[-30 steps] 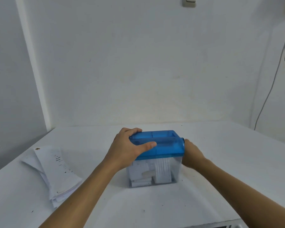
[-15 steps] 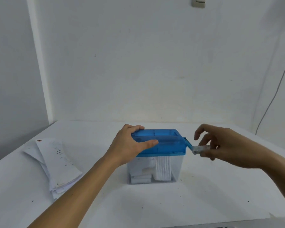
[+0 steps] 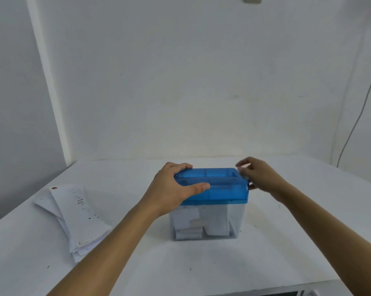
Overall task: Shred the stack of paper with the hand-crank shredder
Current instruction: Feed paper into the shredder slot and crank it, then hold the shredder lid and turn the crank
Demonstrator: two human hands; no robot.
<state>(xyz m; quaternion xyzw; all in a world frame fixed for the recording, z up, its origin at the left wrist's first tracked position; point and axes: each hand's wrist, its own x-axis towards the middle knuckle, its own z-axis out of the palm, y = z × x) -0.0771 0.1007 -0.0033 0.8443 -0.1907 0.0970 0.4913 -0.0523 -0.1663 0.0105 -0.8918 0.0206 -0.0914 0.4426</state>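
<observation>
A small shredder (image 3: 220, 189) with a blue top and a clear bin (image 3: 237, 218) stands in the middle of the white table (image 3: 201, 263). White paper strips (image 3: 216, 223) hang and lie inside the bin. My left hand (image 3: 173, 189) grips the left end of the blue top, fingers over the far edge and thumb along the front. My right hand (image 3: 258, 175) is at the shredder's right end and pinches the pale crank knob (image 3: 244, 166), which is up near the top's far corner. The stack of paper (image 3: 77, 214) lies on the table to the left.
White walls close the table at the back and left. A thin cable (image 3: 359, 112) hangs down the right wall. A grey edge (image 3: 287, 292) shows at the table's near right corner.
My right hand has carried the crank knob from low behind the shredder, out to the right, then up to the far top corner. My left hand kept its grip on the top.
</observation>
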